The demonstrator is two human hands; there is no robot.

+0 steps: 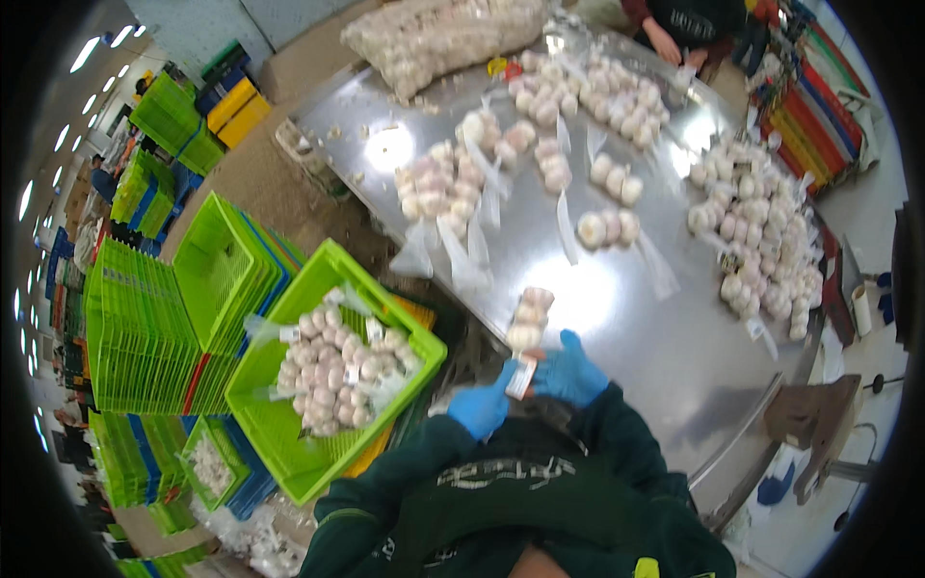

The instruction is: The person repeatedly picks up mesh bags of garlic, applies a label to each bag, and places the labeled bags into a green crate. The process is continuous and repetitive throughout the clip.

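My left hand (479, 409), in a blue glove, pinches a small white label (521, 378) that bears print. My right hand (576, 373), also blue-gloved, is close against the lower end of a short net of garlic bulbs (530, 318). Its palm side is hidden, so its grip does not show. That net rests on the steel table (636, 325) near the front edge, pointing away from me. Farther up the table lie other short nets of garlic (609, 228) with loose clear tails, and a heap of them (442, 182) to the left.
Left of me stands a green crate (426, 354) holding labelled garlic nets (336, 368). Beyond it are stacked green crates (137, 325). A big pile of garlic nets (766, 224) covers the table's right side. A full sack (448, 40) and another person's hands (663, 45) are at the far side.
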